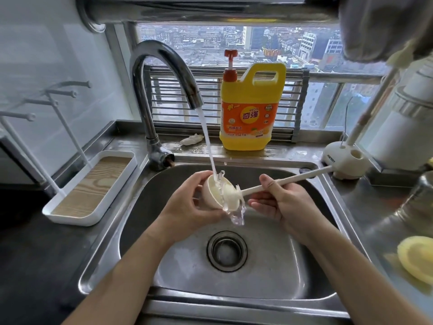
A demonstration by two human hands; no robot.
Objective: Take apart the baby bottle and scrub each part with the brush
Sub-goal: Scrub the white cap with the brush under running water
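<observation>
Left grip (185,202) round bottle part (208,195), water-blurred

Above the sink (269,266), the left hand (185,205) grips a cream cap (210,198) under water running from the tap (161,49). The right hand (281,202) pinches the brush (293,178) handle, its head inside the cap. A yellow soap jug (251,106) stands behind the sink.

the left hand (185,202) and right hand (281,200) are bare, both forearms uncovered down to the lower edge; fingernails trimmed short.
</observation>
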